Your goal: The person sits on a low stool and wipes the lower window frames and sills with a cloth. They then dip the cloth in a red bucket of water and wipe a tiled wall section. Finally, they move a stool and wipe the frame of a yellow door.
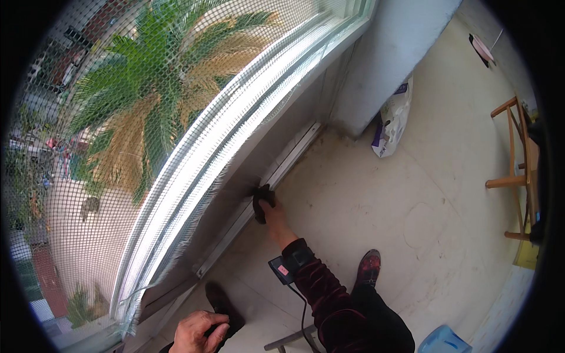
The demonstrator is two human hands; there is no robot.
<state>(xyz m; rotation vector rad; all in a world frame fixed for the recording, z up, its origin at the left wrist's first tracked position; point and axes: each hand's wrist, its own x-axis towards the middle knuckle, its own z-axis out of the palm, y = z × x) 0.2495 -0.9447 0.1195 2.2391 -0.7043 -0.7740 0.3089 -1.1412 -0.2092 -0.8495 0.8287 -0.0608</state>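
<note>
My right hand point(273, 216) grips a dark cloth point(263, 204) and presses it against the white baseboard strip point(291, 152) at the foot of the wall. The cloth's lower side is hidden against the wall. A black device with a cable point(281, 270) is strapped at my right wrist, over a dark red velvety sleeve point(326, 287). Near the bottom edge, my left hand point(201, 331) is curled with the thumb against the bent forefinger, above my dark trouser leg; nothing shows in it. Above the baseboard runs a window sill with frayed mesh screen point(229, 145) along its edge.
Outside the screen stands a palm-like plant point(154, 92). A plastic bag point(393, 123) lies by the pale pillar point(388, 53). To the right are a wooden chair point(512, 181) and a blue plastic object point(443, 340). My shoes point(368, 267) are on the tiled floor, with a stool part point(291, 339) between them.
</note>
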